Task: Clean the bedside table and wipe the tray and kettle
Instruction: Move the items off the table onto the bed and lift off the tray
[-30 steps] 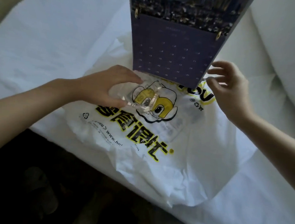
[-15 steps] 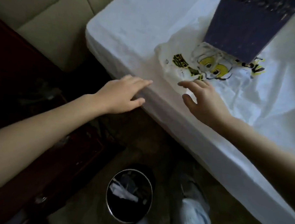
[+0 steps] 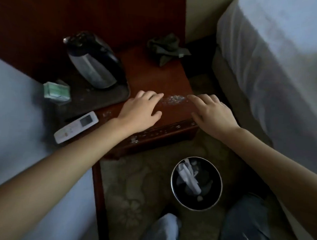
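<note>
The dark red wooden bedside table (image 3: 156, 78) stands between two beds. A steel kettle (image 3: 94, 62) with a black lid and handle sits on a dark tray (image 3: 97, 99) at the table's left. A crumpled dark cloth (image 3: 166, 47) lies at the back right corner. A small patch of pale crumbs (image 3: 173, 99) lies near the front edge. My left hand (image 3: 141, 110) rests flat just left of the crumbs, fingers apart, holding nothing. My right hand (image 3: 212, 113) hovers just right of them, also open and holding nothing.
A white remote control (image 3: 75, 127) lies at the table's front left. A green and white packet (image 3: 56, 92) sits on the tray's left. A round bin (image 3: 196, 183) with paper scraps stands on the patterned carpet below. White beds flank both sides; my knees show at the bottom.
My view has swung from the bed with the printed plastic bag down to the bedside table. Both hands left the bag and bed edge and now sit on either side of the crumbs.
</note>
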{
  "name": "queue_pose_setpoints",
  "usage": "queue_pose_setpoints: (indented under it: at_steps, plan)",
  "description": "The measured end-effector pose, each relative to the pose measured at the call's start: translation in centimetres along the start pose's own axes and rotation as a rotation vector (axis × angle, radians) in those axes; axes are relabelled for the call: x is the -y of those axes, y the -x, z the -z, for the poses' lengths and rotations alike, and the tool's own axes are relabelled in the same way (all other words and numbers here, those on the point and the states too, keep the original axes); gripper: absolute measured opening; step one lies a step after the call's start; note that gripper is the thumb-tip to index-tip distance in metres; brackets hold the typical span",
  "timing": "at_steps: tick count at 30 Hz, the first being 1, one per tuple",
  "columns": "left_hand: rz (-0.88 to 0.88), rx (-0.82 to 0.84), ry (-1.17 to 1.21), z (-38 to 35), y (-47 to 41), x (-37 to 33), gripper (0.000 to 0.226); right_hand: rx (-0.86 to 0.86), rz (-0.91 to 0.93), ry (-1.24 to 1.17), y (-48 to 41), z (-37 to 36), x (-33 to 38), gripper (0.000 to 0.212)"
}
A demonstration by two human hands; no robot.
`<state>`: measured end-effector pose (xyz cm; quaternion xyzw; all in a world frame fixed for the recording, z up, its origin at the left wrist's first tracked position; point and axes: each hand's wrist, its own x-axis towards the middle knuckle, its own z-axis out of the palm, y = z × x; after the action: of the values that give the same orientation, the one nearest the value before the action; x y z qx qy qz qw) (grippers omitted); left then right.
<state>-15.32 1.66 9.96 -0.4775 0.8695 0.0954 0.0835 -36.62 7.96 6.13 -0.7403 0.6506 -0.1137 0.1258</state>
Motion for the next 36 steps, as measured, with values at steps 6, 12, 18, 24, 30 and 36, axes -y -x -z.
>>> queue_pose_setpoints:
  at_steps: [6,12,18,24,30,36]
  plan:
    - [0.279,-0.142,0.112,-2.3,3.5,8.2,0.062,0.025,0.102,-0.059,-6.2,-3.3,5.7,0.053]
    - [0.467,-0.310,0.204,-2.5,3.3,15.8,0.069,0.091,0.114,-0.360,-13.4,-4.8,9.3,0.061]
    - [0.530,0.037,0.297,-3.7,3.2,23.9,0.096,-0.058,0.063,-0.722,-21.1,-5.4,14.9,0.064]
    - [0.369,0.287,0.236,-7.1,4.6,25.6,0.105,-0.058,0.005,-0.876,-23.2,-7.6,15.3,0.021]
    - [0.347,0.149,0.106,-8.9,6.2,26.1,0.099,-0.082,0.031,-1.026,-23.0,-8.0,15.4,0.017]
    - [0.379,0.043,0.177,-8.9,7.4,25.9,0.069,-0.085,-0.006,-1.160,-21.6,-7.7,16.0,0.013]
